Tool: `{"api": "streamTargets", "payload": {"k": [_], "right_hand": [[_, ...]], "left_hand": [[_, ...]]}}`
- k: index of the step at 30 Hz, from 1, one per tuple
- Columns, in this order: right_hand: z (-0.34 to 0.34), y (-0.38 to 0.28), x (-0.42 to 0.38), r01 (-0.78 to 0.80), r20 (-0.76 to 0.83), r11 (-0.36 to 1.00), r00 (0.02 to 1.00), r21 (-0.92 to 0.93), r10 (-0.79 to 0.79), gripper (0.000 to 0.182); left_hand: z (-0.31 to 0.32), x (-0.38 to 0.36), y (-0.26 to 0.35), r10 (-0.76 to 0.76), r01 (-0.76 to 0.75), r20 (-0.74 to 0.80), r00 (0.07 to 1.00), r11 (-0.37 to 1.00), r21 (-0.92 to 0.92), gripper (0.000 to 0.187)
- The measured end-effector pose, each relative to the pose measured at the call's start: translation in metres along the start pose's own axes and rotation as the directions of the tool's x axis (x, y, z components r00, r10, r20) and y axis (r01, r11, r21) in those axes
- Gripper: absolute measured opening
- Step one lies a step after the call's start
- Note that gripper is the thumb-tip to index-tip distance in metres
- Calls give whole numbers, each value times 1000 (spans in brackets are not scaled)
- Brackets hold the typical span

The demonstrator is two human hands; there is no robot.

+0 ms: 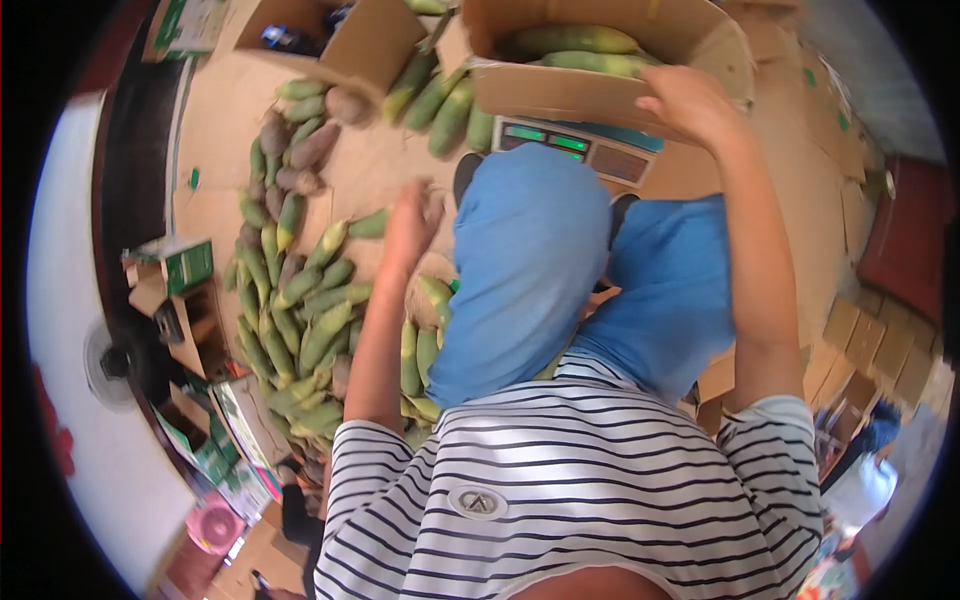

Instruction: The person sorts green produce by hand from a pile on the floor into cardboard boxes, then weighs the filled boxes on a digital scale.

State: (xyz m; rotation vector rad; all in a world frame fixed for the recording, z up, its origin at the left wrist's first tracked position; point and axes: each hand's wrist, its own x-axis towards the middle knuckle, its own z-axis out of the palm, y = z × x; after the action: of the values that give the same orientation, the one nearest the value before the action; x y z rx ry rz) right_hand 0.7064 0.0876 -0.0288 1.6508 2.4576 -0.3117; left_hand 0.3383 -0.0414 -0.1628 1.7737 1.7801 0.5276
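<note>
My right hand (690,105) is at the near wall of a cardboard box (560,92), its fingers at the rim beside long green radishes (595,62) lying inside. Its thumb stands apart from the fingers, with nothing visible between them. The box rests on a digital scale (625,160) with lit green displays. My left hand (415,220) hovers over the floor left of my knee, slightly blurred, fingers loosely apart and holding nothing I can see. Near it lies a single green radish (369,224), at the edge of a large pile of green radishes (310,320).
Brownish roots (316,146) lie among the radishes. More radishes (450,118) sit between the scale and another open box (375,50). Small cartons (185,265) line the left side, near a fan (108,362). Stacked cardboard (870,335) stands at the right.
</note>
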Motion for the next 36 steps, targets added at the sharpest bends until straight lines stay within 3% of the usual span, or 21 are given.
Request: {"api": "streamTargets", "payload": {"k": [2,3,5,7,10,13,17,19,21,23,26,29,32,35,36], "right_hand": [[9,5,-2,48,-69,999,997,19,-46,24],[8,4,-3,59,-80,998,995,28,-57,24],[3,3,-2,77,-76,996,994,47,-74,24],[4,1,0,74,-46,994,996,84,-71,27],[5,8,1,44,-28,991,999,126,-40,32],[6,5,3,44,-37,991,999,123,-40,35],[2,-8,8,33,-19,996,999,82,-32,35],[3,-7,11,33,-18,998,999,46,-32,35],[5,-1,11,25,-17,1000,1000,-12,-25,34],[-8,-8,4,-61,-9,996,998,65,62,33],[-17,-22,3,-103,-35,981,993,162,110,32],[-21,-28,1,-108,-55,973,991,202,121,31],[-22,-29,1,-103,-72,978,990,184,117,31],[-19,-21,-2,-55,-139,984,987,172,80,30],[-17,-16,-3,-35,-171,985,983,171,65,30]], "left_hand": [[28,-56,-65,-125,87,198,972,978,189,41],[33,-82,-76,-284,204,288,914,939,278,44],[48,-131,-98,-465,319,352,812,859,400,39],[65,-176,-118,-556,375,379,740,809,454,33],[93,-220,-154,-652,523,392,650,757,392,30],[85,-204,-154,-509,458,127,851,839,295,28],[55,-114,-155,-402,400,-73,913,839,370,29],[55,-67,-174,-242,305,-195,951,843,444,35],[56,-30,-190,-83,187,-189,978,747,638,43],[56,-9,-200,-62,141,-136,989,686,714,47],[64,-9,-209,-256,210,-31,966,710,672,41],[55,5,-187,-482,304,100,871,686,661,48],[73,-11,-203,-387,261,11,922,642,721,45],[56,-19,-172,-426,264,134,895,746,611,38],[58,-29,-174,-420,314,110,901,805,504,41]]}}
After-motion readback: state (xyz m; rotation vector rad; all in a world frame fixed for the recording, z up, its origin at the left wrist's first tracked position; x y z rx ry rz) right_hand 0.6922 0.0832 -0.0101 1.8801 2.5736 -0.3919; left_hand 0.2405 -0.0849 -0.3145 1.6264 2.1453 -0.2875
